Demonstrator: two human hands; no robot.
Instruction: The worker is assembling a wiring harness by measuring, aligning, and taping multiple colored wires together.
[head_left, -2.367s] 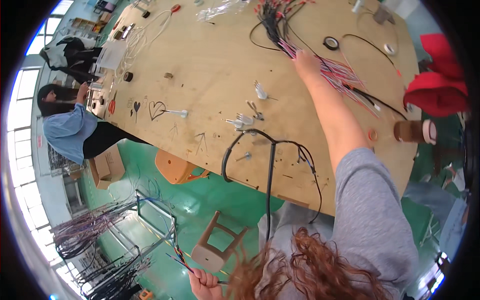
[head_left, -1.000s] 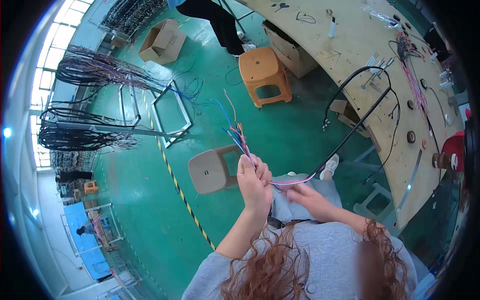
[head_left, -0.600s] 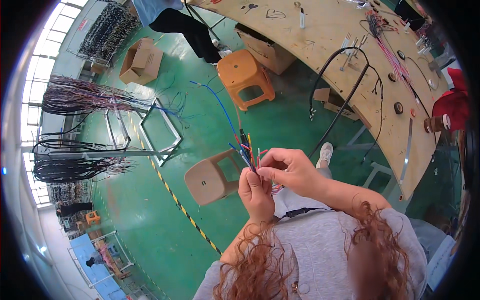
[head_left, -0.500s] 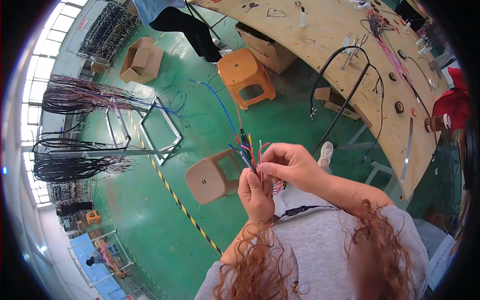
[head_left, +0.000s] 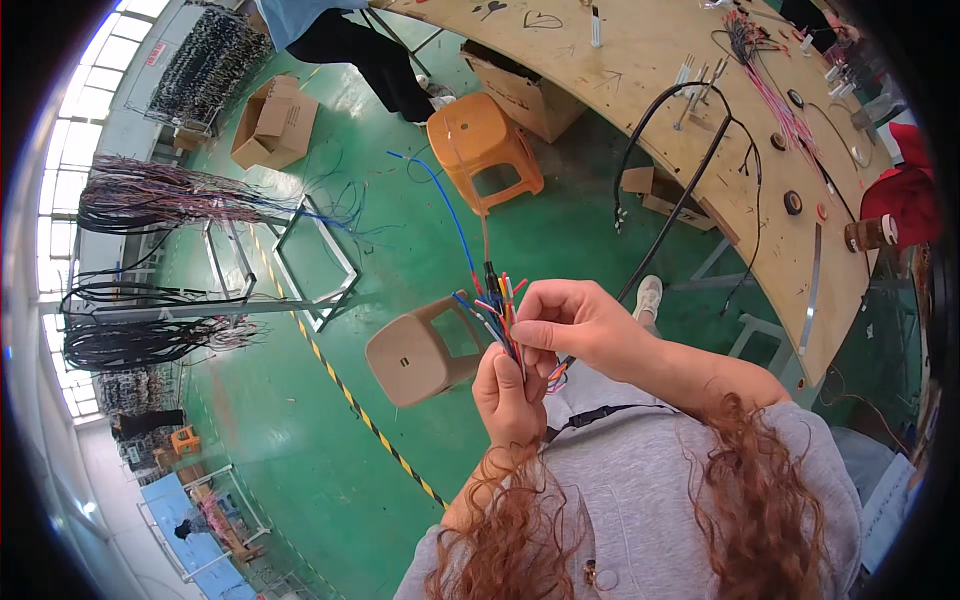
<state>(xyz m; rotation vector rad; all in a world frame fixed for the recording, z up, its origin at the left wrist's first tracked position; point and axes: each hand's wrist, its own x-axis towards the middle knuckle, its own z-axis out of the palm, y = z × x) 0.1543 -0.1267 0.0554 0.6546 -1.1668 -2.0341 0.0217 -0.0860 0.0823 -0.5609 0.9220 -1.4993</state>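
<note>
A bundle of thin coloured wires (head_left: pixel 492 298) stands up out of my left hand (head_left: pixel 508 398), whose fingers are wrapped round it. Red, yellow, blue and white ends fan out at its top. One long blue wire (head_left: pixel 447 203) and a brown one reach up past the others. My right hand (head_left: pixel 572 322) is closed in a pinch at the right side of the bundle, thumb against the fingers, on wires there. Its fingertips partly hide which strands it holds. Below the hands, a few pink and blue wires loop out beside my left hand.
A beige stool (head_left: pixel 405 362) stands just left of my hands, with an orange stool (head_left: pixel 470 140) farther off. The wooden table (head_left: pixel 640 60) curves along the right, a black cable harness (head_left: pixel 690 190) hanging over its edge. Wire bundles (head_left: pixel 150 195) hang on a rack at left.
The view has shifted slightly. My left hand still grips the bundle, and the short wire ends sit a little differently. My right hand stays pinched at the wires.
</note>
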